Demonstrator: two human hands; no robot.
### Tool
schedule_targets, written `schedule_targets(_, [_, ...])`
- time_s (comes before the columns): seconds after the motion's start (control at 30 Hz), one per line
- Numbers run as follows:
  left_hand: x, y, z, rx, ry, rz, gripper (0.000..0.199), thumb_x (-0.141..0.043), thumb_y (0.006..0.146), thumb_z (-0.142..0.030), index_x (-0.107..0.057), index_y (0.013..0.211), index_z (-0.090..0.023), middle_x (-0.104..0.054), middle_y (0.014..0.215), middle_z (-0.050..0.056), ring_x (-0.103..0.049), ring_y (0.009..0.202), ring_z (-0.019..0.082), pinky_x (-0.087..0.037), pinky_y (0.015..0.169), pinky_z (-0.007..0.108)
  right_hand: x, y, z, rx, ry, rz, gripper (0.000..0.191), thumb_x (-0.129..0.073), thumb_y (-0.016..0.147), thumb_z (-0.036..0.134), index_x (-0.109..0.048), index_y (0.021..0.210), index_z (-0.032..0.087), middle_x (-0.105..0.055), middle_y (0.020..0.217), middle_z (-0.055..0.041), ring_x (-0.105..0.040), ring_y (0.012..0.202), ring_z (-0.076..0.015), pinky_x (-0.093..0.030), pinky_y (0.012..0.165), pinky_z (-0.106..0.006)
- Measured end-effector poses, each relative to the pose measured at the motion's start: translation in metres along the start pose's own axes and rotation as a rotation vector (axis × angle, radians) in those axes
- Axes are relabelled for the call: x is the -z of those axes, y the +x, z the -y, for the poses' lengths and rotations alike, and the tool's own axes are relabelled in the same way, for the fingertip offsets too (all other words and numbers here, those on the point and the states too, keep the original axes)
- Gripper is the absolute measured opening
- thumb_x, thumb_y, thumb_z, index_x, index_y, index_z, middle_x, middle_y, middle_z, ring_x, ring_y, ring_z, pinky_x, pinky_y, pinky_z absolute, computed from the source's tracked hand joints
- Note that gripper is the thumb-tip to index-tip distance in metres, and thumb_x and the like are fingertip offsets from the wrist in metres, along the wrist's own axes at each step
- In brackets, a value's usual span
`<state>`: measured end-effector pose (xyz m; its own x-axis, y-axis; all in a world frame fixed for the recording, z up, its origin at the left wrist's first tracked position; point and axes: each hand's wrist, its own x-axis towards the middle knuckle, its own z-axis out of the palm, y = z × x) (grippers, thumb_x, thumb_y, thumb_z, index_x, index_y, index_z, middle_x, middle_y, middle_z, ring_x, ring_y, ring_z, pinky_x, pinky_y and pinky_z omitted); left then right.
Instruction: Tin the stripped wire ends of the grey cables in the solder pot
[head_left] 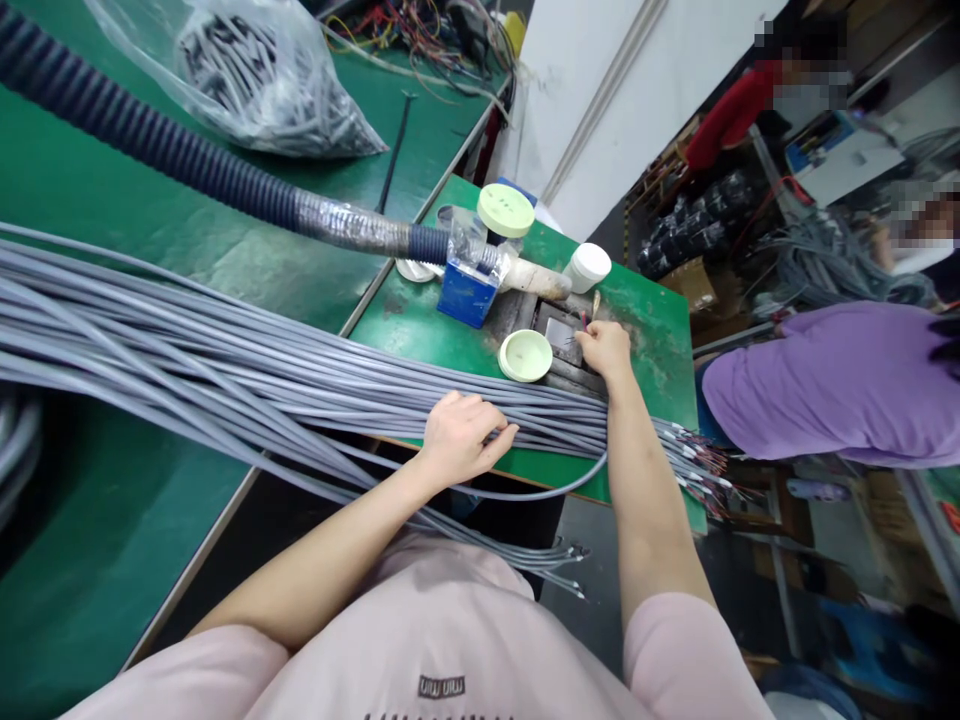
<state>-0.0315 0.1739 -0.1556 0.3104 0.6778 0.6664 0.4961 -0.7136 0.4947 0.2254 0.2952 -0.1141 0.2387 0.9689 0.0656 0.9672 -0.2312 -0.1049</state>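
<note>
Long grey cables [360,385] run in a thick bundle from the left across the bench. My left hand [466,435] lies on top of them, thumb apart and fingers loosely bent, gripping nothing visible. My right hand [606,350] is closed in a pinch on the thin wire ends of a cable, over a small square metal pot [561,335] with a shiny grey surface. One cable [555,494] loops up beneath my right forearm. Close by stand a pale green open tub [526,356] and a white lidded jar [587,267]. The pinching fingertips are partly hidden.
A ribbed black hose [187,150] ends in a nozzle [544,280] beside the pot, propped on a blue box [466,292]. A round-lidded container [506,212] stands behind. A plastic bag of grey pieces [262,80] lies upper left. A person in purple [817,385] is at right.
</note>
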Motion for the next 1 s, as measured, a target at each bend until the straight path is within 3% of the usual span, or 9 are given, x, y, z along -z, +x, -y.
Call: schedule_targets(1.0, [0.001, -0.0002, -0.0002, 0.003, 0.011, 0.018, 0.023, -0.058, 0.085, -0.029, -0.054, 0.065, -0.019, -0.06, 0.058, -0.003, -0.049, 0.056, 0.012, -0.028, 0.061, 0.032, -0.0016, -0.0013, 0.0021, -0.017, -0.007, 0.001, 0.021, -0.058, 0.077, 0.03, -0.057, 0.058, 0.02, -0.061, 0.067, -0.0061, -0.053, 0.068, -0.0217, -0.032, 0.063, -0.03])
